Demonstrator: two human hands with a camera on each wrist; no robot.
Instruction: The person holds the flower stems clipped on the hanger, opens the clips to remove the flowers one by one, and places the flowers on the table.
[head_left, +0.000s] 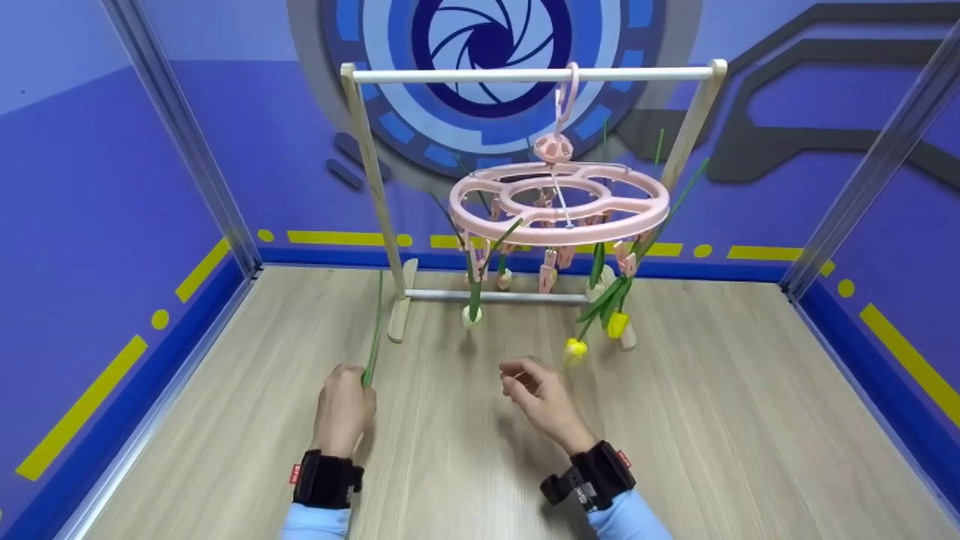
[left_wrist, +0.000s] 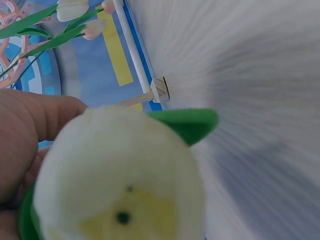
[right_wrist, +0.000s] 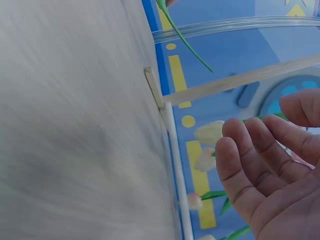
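One white tulip (left_wrist: 117, 150) is gripped in your left hand (head_left: 345, 409), seemingly for hanging; your empty right hand (head_left: 546, 401), loosely curled, probably needs to open a pink clip (head_left: 547, 273).

The hanger (head_left: 562, 235) is moulded in smooth plastic, the tabletop (head_left: 450, 450) wood-grained, the blurred white tulip (left_wrist: 115, 160) seemingly finished matt.

Booth-type workspace, prob. lab: blue printed walls (head_left: 82, 187) w/ yellow dashes (head_left: 82, 409), metal cnr posts (head_left: 184, 135).
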